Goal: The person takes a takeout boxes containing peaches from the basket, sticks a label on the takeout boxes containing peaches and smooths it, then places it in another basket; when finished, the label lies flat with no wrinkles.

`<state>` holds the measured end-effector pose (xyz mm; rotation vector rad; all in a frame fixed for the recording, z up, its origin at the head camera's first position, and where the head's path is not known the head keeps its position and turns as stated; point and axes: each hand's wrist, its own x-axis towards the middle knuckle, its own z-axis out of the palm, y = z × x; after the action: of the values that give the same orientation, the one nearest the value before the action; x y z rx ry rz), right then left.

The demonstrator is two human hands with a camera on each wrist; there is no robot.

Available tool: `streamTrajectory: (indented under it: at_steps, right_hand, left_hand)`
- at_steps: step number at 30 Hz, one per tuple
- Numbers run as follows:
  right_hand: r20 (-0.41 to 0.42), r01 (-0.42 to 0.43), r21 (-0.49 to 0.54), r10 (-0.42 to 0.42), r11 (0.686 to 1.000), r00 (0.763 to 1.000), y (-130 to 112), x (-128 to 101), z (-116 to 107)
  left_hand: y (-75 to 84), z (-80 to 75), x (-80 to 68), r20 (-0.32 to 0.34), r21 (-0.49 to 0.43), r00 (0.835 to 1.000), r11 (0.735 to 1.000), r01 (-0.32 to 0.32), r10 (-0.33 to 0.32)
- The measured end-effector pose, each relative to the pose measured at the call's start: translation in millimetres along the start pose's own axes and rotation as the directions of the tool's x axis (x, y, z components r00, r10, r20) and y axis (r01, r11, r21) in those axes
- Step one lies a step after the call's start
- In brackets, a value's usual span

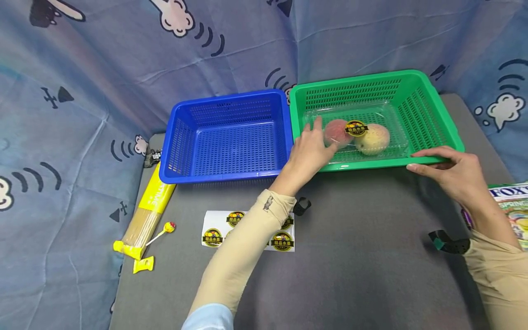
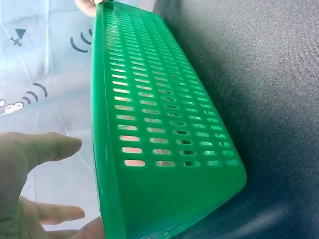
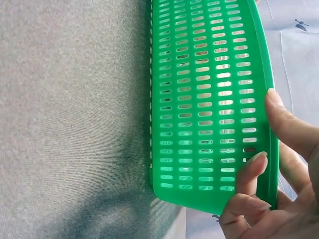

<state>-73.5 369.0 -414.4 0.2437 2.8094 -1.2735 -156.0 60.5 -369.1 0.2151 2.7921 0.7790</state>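
Observation:
A clear plastic fruit box (image 1: 396, 120) lies inside the green basket (image 1: 447, 121). Two peaches (image 1: 373, 140) show through it, and a black and gold sticker (image 1: 356, 129) is on top. My left hand (image 1: 310, 147) reaches over the basket's front left part, fingers spread at the left end of the box; whether they touch it I cannot tell. In the left wrist view the thumb and fingers stand apart beside the basket's rim. At the front right corner my right hand (image 1: 458, 172) grips the rim, thumb and fingers on either side of the wall (image 3: 199, 99).
Left of the green basket stands a blue basket (image 1: 235, 151). A sheet of stickers (image 1: 212, 229) lies in front, partly under my left forearm. Further left are a noodle pack (image 1: 148, 206), a lollipop (image 1: 169, 227) and a yellow wrapped piece (image 1: 143, 264). A FOXY-type printed packet (image 1: 515, 206) lies far right.

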Motion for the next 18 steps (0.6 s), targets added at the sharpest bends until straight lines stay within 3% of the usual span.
streamTrajectory:
  at_steps: [9,18]
  right_hand:
    - [-0.003,0.003,-0.017,-0.003,1.000,1.000,0.0,-0.8,0.1]
    - [0.003,-0.010,-0.021,0.010,1.000,1.000,-1.5,-1.0,0.4]
  left_hand:
    - [2.2,1.6,-0.7,-0.003,-0.018,1.000,1.000,0.024,-0.024]
    - [-3.5,-3.9,-7.5,-0.063,-0.041,0.997,0.998,-0.056,0.053]
